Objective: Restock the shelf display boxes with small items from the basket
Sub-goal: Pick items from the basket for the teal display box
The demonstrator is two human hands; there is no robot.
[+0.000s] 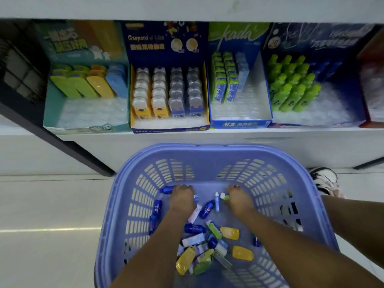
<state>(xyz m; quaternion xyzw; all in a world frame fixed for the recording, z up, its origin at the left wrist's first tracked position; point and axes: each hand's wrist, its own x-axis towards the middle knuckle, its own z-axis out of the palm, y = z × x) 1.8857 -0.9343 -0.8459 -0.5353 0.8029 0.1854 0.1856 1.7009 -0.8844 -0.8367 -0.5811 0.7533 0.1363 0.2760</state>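
below, left hand [181, 198], right hand [239, 200] inside one basket [207, 151]; three yellow cases [229, 233]

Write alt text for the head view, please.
Both hands reach into a purple basket of small loose items: the left hand covers a blue bottle, the right hand is beside a green-and-white pack. Above, display boxes line a white shelf.

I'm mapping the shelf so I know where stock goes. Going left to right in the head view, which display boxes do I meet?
teal box → Gaspard et Lisa box → Kada box → dark blue box with green bottles
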